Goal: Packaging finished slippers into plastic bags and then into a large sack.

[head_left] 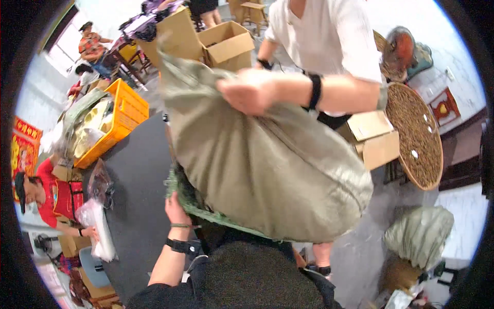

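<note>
A large olive-grey woven sack [272,175] fills the middle of the view, held up in front of me. Its frayed green rim [221,217] runs along the near lower side, with something dark just inside the opening. My left hand [176,210] grips that rim at its left end, fingers closed on it. My right hand does not show. Across from me a person in a white shirt [321,36] grasps the gathered upper part of the sack; that person's hand [249,91] is smeared by motion.
A dark table [136,190] lies to the left, with a yellow crate [126,110] and clear plastic bags [102,229]. A person in red [51,190] works beside it. Cardboard boxes [226,44] stand behind the sack. A round woven tray [414,136] and another sack [419,237] are at right.
</note>
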Action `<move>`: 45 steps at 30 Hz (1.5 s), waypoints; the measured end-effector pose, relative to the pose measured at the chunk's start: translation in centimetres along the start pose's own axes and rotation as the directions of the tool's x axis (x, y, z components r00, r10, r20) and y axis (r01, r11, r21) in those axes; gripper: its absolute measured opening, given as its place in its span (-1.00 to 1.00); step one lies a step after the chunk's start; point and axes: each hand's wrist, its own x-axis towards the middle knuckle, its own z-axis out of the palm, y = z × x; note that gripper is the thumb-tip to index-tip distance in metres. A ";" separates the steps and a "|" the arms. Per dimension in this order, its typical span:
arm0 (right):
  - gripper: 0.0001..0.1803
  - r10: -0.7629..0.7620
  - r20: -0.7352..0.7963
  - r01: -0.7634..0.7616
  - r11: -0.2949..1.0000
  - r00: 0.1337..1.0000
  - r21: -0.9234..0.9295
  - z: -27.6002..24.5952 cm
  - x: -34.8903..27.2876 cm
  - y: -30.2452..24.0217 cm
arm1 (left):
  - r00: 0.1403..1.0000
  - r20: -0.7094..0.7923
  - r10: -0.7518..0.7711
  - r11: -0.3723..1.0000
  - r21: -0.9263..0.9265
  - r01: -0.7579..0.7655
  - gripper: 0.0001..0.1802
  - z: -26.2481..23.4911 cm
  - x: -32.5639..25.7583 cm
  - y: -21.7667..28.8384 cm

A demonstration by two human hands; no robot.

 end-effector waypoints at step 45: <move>-0.64 0.162 -0.164 -0.152 0.986 0.973 0.075 -14.2 18.8 -2.7 | 0.984 -0.153 0.093 0.994 0.072 -0.083 -0.59 -8.3 1.4 -2.8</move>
